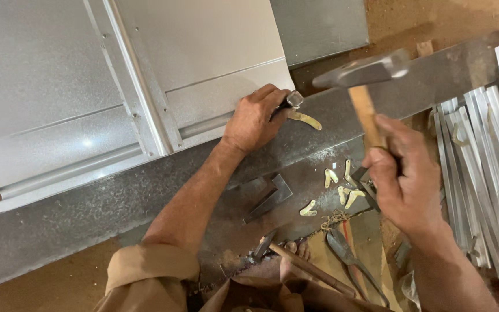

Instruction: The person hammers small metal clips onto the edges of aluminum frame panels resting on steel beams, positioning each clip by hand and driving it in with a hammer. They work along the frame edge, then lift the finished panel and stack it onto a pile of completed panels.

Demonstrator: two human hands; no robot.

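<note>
My left hand grips a short steel punch, its tip set on a small brass latch piece that lies on the long steel beam. My right hand holds a wooden-handled hammer raised above and to the right of the punch, its head level. A large galvanised sheet-metal panel with folded seams rests on the beam just behind my left hand.
Several loose brass pieces lie on the lower plate beside a steel angle block. A second hammer and snips sit near my knee. Folded metal strips are stacked at right. Dirt floor lies around.
</note>
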